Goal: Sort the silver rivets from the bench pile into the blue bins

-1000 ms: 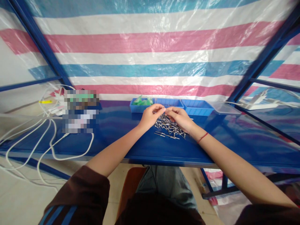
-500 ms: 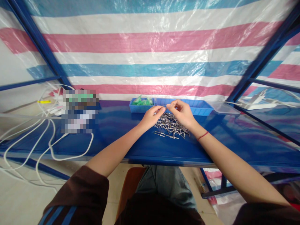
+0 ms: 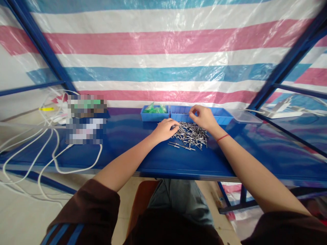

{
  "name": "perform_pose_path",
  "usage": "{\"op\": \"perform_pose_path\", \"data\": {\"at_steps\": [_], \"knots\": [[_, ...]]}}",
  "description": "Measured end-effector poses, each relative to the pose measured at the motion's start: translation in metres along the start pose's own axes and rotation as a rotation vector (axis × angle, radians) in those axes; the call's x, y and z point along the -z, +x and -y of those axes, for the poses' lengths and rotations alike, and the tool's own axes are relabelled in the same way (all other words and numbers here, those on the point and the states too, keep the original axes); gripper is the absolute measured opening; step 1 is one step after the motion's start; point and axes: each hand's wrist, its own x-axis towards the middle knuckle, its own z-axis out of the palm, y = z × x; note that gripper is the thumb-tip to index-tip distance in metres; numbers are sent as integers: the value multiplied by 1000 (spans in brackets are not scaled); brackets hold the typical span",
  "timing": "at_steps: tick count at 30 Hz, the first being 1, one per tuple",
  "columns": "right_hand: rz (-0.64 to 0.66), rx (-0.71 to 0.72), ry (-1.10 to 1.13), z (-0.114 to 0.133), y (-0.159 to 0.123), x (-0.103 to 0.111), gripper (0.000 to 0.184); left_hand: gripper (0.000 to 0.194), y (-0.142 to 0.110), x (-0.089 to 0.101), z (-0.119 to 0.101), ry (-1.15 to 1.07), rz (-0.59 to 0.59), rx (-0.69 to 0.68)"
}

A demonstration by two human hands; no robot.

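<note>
A loose pile of metal blind rivets [image 3: 192, 134] lies on the blue tabletop in front of me. At its left edge my left hand [image 3: 167, 130] rests low, thumb and fingers drawn together; whatever may be between them is too small to make out. My right hand [image 3: 203, 116] is raised over the long blue bin [image 3: 222, 116] behind the pile, its fingers curled in to the thumb. I cannot tell what, if anything, that pinch holds. Some small pieces show on the bin's floor, partly hidden by my right hand.
A smaller blue bin [image 3: 154, 117] with green plastic bags [image 3: 154, 109] adjoins the long one. A clear plastic lid [image 3: 246, 116] lies at right. White cables [image 3: 57, 153] loop over the table's left side near blurred items. Blue frame posts [image 3: 286, 58] flank a striped sheet.
My hands have moved apart. The right one has gone up and right over the long bin; the left has lowered slightly to the edge of the rivet pile.
</note>
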Motion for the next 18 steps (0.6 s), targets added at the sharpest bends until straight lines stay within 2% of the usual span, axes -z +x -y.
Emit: {"op": "perform_pose_path", "data": {"at_steps": [3, 6, 10, 13, 18], "knots": [[273, 51, 6, 7, -5, 7, 12, 22, 0, 0, 0, -3, 35, -12], [436, 105, 30, 8, -9, 9, 18, 22, 0, 0, -1, -29, 47, -21], [485, 190, 59, 3, -12, 9, 21, 21, 0, 0, -2, -48, 49, -11], [516, 227, -6, 1, -14, 7, 18, 21, 0, 0, -2, -51, 57, -7], [467, 250, -47, 6, -16, 1, 18, 20, 0, 0, -3, -43, 50, -4]]}}
